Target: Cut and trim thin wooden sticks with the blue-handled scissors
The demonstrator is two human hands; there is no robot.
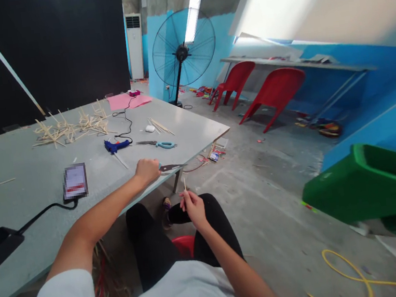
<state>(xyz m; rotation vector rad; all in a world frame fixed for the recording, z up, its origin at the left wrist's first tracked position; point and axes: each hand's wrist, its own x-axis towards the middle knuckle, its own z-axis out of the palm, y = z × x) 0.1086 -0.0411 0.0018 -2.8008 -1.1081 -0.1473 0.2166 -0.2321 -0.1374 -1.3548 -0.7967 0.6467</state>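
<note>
My left hand (147, 170) rests at the near edge of the grey table (33, 170), closed around the handles of a pair of scissors (171, 167) whose blades point right along the edge. My right hand (192, 206) hovers above my lap, pinching a short thin wooden stick (184, 184) upright between its fingertips. A second pair of scissors with teal handles (158, 144) and a blue glue gun (115, 145) with a black cord lie on the table beyond my left hand.
A pile of wooden sticks (71, 127), a few loose sticks (160, 125), pink paper (128, 100), a phone (75, 181) on a cable. A standing fan (183, 53), two red chairs (271, 92), a green bin (370, 184), a yellow cable (353, 274) on the floor.
</note>
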